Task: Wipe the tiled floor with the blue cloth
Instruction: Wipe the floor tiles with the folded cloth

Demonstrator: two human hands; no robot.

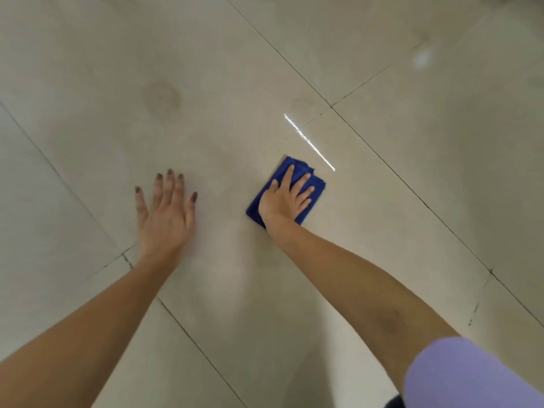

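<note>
A folded blue cloth (312,186) lies flat on the beige tiled floor (229,83), right of centre. My right hand (285,199) presses down on top of it, fingers spread and pointing up and to the right, covering most of the cloth. My left hand (166,212) rests flat on the bare tile to the left of the cloth, fingers apart, holding nothing. The two hands lie about a hand's width apart on the same large tile.
Dark grout lines (382,160) cross the floor diagonally. A faint brownish stain (161,98) sits on the tile above my left hand. A bright streak of reflected light (309,141) lies just beyond the cloth. My lilac sleeve (471,375) fills the lower right corner.
</note>
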